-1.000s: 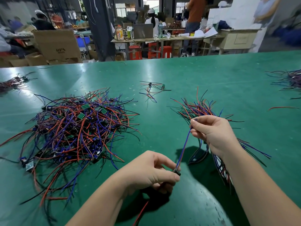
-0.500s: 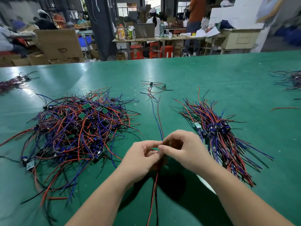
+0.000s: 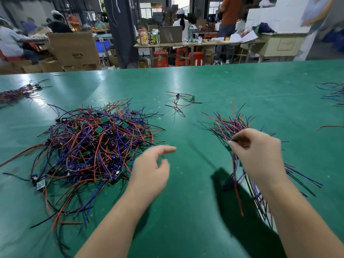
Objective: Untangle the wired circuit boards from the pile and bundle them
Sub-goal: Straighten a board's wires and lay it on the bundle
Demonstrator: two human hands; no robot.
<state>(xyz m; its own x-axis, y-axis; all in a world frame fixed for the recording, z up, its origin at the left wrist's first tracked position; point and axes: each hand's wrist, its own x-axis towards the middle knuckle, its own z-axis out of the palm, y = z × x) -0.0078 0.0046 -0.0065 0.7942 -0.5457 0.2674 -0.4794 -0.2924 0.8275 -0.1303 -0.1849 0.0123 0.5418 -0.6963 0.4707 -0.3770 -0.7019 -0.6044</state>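
Only thing I can really read here is the print on the big cardboard box, far left. It has three dark block letters on the front. Looks like "DPS", though the first letter could be a B. The smaller line under it is too blurry to make out. The bottle on the far bench has an orange label, but its text is mush. Markings on the green boards in the pile are too small to read.

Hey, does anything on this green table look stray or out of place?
Two strays: a small tangle lies alone at mid-table, apart from the big pile and the bundle, and a single red wire lies loose near the right edge.
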